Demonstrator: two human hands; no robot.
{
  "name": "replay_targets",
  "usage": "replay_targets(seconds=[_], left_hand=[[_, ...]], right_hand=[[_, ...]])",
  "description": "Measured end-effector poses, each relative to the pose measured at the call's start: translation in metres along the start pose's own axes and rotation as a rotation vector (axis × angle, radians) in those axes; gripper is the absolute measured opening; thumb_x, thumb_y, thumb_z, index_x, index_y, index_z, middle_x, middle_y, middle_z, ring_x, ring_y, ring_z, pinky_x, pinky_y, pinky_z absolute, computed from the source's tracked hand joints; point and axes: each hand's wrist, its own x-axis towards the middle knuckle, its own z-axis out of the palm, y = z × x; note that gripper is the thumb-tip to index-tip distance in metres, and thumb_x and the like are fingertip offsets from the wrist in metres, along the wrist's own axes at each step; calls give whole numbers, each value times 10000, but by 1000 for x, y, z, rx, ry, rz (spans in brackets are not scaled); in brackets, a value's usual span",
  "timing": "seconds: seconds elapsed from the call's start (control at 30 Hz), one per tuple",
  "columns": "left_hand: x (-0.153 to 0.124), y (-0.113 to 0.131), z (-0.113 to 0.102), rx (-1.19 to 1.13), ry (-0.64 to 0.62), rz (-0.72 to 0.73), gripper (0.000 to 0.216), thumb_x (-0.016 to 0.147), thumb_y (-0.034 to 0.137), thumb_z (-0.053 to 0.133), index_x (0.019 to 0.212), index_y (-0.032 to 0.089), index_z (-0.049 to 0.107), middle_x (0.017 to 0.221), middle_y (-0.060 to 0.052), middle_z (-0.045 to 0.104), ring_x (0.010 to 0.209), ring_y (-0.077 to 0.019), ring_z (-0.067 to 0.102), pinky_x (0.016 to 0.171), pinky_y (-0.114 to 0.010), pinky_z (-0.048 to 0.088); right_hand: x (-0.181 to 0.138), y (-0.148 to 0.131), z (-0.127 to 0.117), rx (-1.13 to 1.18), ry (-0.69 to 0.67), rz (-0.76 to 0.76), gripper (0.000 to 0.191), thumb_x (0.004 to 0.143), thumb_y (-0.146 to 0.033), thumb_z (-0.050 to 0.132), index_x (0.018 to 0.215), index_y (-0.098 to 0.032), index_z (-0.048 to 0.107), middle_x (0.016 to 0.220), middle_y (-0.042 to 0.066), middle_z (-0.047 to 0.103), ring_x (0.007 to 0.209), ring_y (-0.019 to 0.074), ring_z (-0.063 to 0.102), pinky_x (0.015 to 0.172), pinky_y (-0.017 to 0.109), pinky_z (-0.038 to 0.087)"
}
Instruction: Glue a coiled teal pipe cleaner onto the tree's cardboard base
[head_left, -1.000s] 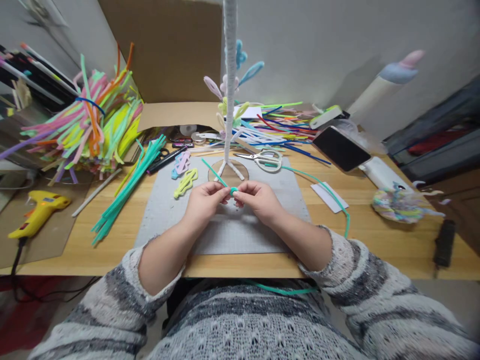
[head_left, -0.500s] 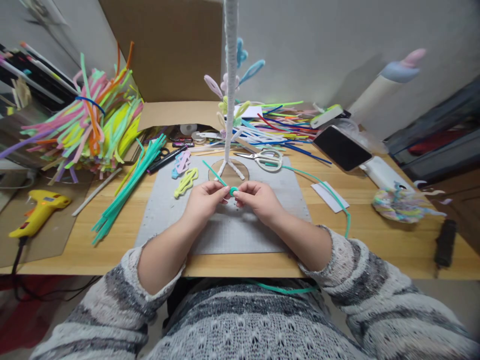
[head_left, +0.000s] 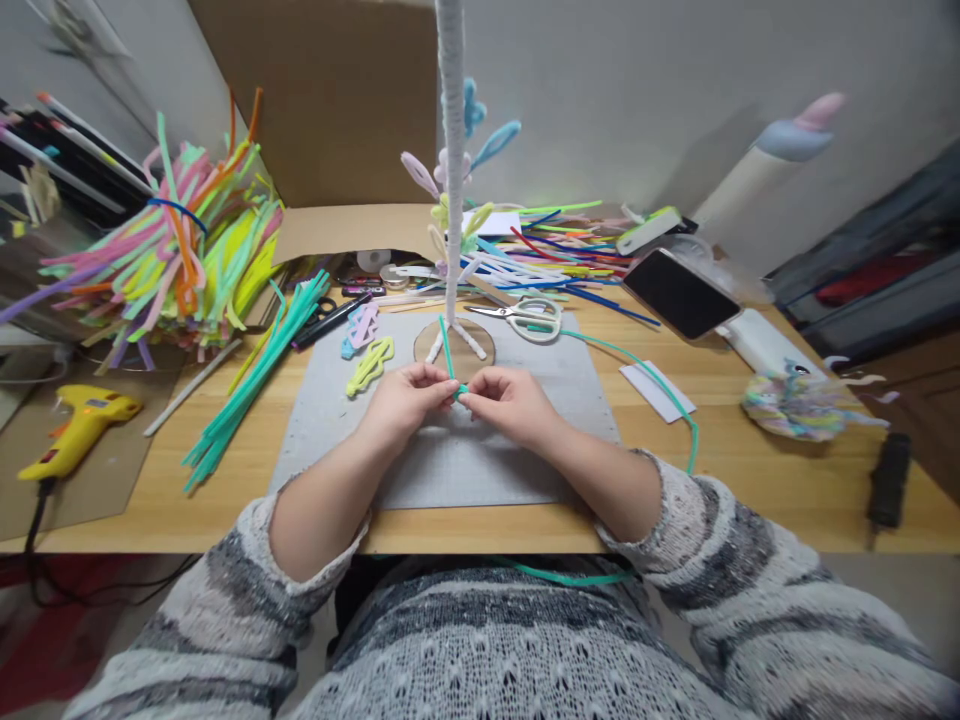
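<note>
My left hand (head_left: 405, 400) and my right hand (head_left: 510, 400) meet fingertip to fingertip over a grey cutting mat (head_left: 450, 460). Both pinch a teal pipe cleaner (head_left: 448, 350) whose free end sticks up and away from me; a small teal coil sits between the fingertips. Just beyond stands a white wrapped stem (head_left: 452, 150) on a round cardboard base (head_left: 480, 345), with pastel pipe-cleaner loops on it. A second long teal strand (head_left: 660, 385) curves off to the right and down over the table edge.
Scissors (head_left: 525, 318) lie behind my hands. A bundle of teal pipe cleaners (head_left: 255, 375) and a heap of mixed colours (head_left: 172, 250) are at left, with a yellow glue gun (head_left: 75, 425). A phone (head_left: 679, 293), a white card (head_left: 656, 392) and a pastel ring (head_left: 795, 408) are at right.
The free end of the teal pipe cleaner has swung from leaning left to nearly upright. My fingertips have closed tighter over the small coil, hiding most of it.
</note>
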Motion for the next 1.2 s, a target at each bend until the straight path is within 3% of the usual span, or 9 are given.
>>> replay_targets(seconds=[0.2,0.4,0.73,0.93,1.1,1.2], left_hand=[[-1,0,2,59,33,52,383,539,437,808,686,124,642,583,0,635,513,-101,555,572,-245,461],[-2,1,2,104,-25,75,327,590,410,764,711,139,628,568,12,616,506,-105,539,550,-236,437],[-8,7,-2,646,-79,220,105,716,250,656,691,168,716,616,-6,664,581,-138,555,576,-238,397],[-4,3,-5,896,-164,290,85,736,167,644,697,197,713,705,-14,696,665,-154,595,650,-250,405],[-4,2,-6,1010,-193,304,99,776,183,605,717,176,684,698,-34,676,649,-163,576,625,-260,379],[-5,2,-5,1034,-146,300,114,799,212,583,735,170,667,717,-46,672,646,-169,571,608,-264,372]], right_hand=[[3,-1,0,85,-22,66,202,687,-353,644,638,-183,545,539,-18,577,508,114,531,512,243,396],[2,0,-2,34,-35,56,197,692,-347,643,637,-180,552,535,-26,558,502,106,500,498,238,373],[3,11,0,-122,-86,49,199,738,-307,633,609,-155,616,528,-27,536,497,86,432,480,227,314],[1,10,-2,-359,-131,-76,143,779,-177,616,640,-165,646,597,-1,600,587,121,512,565,249,353],[2,7,-2,-500,-171,-154,124,784,-119,603,673,-164,631,716,32,626,691,149,549,651,275,379],[2,5,-5,-452,-71,-138,33,779,-151,595,797,-170,614,770,26,609,686,147,545,636,274,399]])
